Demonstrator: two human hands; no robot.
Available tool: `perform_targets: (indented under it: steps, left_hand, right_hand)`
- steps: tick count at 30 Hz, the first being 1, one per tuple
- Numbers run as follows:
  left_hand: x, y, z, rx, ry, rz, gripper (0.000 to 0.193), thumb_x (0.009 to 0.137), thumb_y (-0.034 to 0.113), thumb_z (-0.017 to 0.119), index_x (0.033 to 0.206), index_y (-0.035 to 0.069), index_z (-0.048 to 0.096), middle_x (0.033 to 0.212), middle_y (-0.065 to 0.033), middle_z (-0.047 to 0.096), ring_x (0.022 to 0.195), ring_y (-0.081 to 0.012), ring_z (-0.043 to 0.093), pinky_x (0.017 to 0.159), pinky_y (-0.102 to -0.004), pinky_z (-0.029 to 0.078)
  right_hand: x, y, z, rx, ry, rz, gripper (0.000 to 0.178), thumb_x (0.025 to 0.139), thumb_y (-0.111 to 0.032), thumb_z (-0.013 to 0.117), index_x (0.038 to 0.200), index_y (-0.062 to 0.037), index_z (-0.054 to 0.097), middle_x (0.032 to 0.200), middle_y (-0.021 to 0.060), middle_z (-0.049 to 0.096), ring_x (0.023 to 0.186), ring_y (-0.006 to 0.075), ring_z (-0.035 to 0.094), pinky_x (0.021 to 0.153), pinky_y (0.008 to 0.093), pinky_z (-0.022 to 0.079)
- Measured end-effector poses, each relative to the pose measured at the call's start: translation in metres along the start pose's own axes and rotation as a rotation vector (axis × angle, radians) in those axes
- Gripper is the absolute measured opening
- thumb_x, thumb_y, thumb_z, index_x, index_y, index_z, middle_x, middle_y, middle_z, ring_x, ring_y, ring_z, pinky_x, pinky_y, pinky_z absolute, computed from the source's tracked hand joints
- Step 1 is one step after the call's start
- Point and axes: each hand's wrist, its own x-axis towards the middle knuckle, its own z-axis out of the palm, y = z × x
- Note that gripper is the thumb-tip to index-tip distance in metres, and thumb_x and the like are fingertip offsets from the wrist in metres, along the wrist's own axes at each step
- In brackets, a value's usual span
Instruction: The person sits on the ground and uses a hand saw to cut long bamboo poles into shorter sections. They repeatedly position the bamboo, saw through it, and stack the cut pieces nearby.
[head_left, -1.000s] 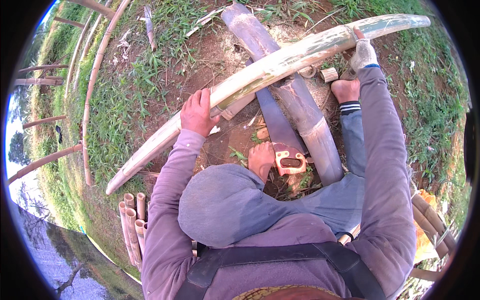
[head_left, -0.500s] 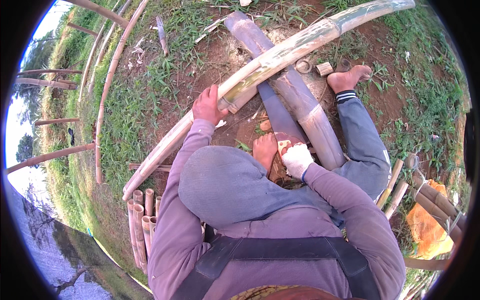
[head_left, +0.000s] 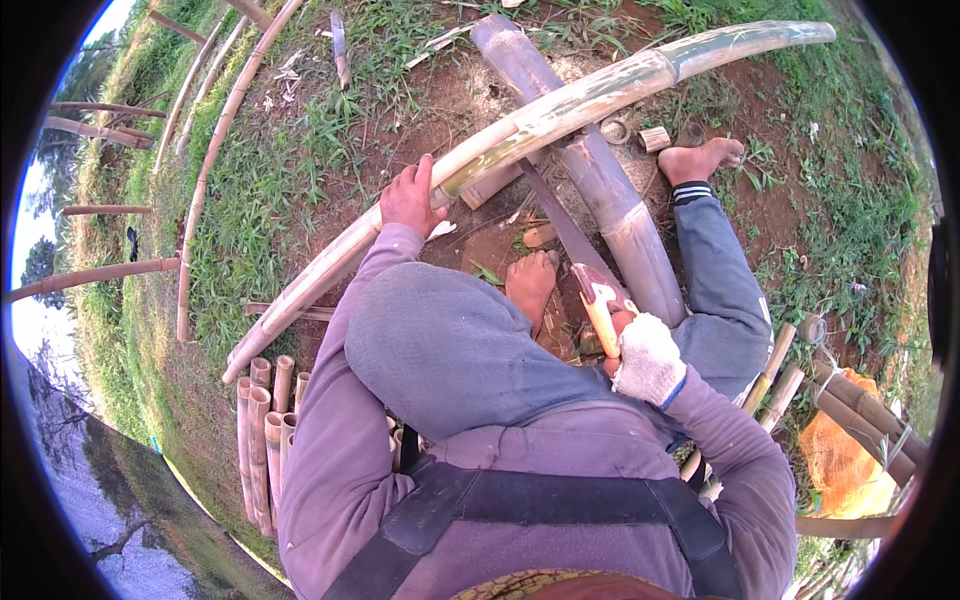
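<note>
A long green and tan bamboo pole [head_left: 600, 98] slants across in front of me, resting over a thick, greyish bamboo log [head_left: 632, 225]. My left hand [head_left: 410, 202] is bare and wrapped over the pole left of where it crosses the log. In a white glove, my right hand [head_left: 648, 362] grips the pale wooden handle of a handsaw [head_left: 568, 222]. The saw's dark blade runs away from me beside the log, and its far end reaches the underside of the pole. Part of the handle is hidden by my gloved fingers.
My bare feet rest on the soil, the left foot [head_left: 530, 288] near the saw. Short cut bamboo pieces [head_left: 654, 139] lie beyond the log. Upright bamboo tubes [head_left: 258, 440] stand at the left, and an orange sack [head_left: 848, 450] lies by tied poles [head_left: 868, 420] at the right.
My right hand has drawn the handsaw back toward me and slightly right, and the blade now looks narrower. My left hand keeps its hold on the bamboo pole.
</note>
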Motion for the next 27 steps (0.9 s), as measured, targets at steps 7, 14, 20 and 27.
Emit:
perform_targets:
  steps: [7, 14, 20, 27]
  left_hand:
    - [-0.005, -0.006, 0.001, 0.046, 0.065, 0.015, 0.116, 0.070, 0.034, 0.101, 0.165, 0.021, 0.036, 0.142, -0.0140, 0.064, 0.131, -0.0365, 0.065, 0.109, -0.0529, 0.053]
    - [-0.001, -0.005, -0.002, 0.031, -0.001, -0.023, 0.116, 0.071, 0.035, 0.101, 0.167, 0.021, 0.036, 0.150, -0.0128, 0.062, 0.137, -0.0351, 0.062, 0.114, -0.0503, 0.051]
    - [0.003, -0.004, 0.000, 0.006, 0.022, 0.028, 0.115, 0.073, 0.034, 0.099, 0.168, 0.022, 0.036, 0.151, -0.0159, 0.061, 0.138, -0.0365, 0.062, 0.115, -0.0499, 0.051]
    - [0.003, -0.003, -0.002, -0.001, 0.012, 0.042, 0.114, 0.071, 0.034, 0.100, 0.165, 0.021, 0.038, 0.150, -0.0159, 0.062, 0.136, -0.0363, 0.064, 0.113, -0.0483, 0.053]
  right_hand:
    - [-0.105, 0.011, -0.057, 0.285, 0.418, -0.036, 0.028, 0.091, -0.027, 0.077, 0.101, -0.0021, 0.069, 0.083, 0.0089, 0.062, 0.072, 0.0274, 0.060, 0.070, 0.0426, 0.047]
    - [-0.014, -0.011, -0.018, 0.644, 0.696, 0.192, 0.036, 0.103, -0.033, 0.078, 0.113, 0.0005, 0.069, 0.082, 0.0072, 0.069, 0.070, 0.0158, 0.061, 0.066, 0.0341, 0.048]
    - [0.065, -0.005, 0.010, 0.701, 0.741, 0.147, 0.022, 0.104, -0.021, 0.076, 0.112, -0.0013, 0.075, 0.088, 0.0105, 0.072, 0.071, 0.0196, 0.065, 0.066, 0.0356, 0.049]
    - [0.070, -0.006, 0.010, 0.549, 0.742, 0.044, 0.020, 0.102, -0.018, 0.076, 0.114, -0.0017, 0.074, 0.090, 0.0119, 0.070, 0.072, 0.0252, 0.066, 0.066, 0.0391, 0.050]
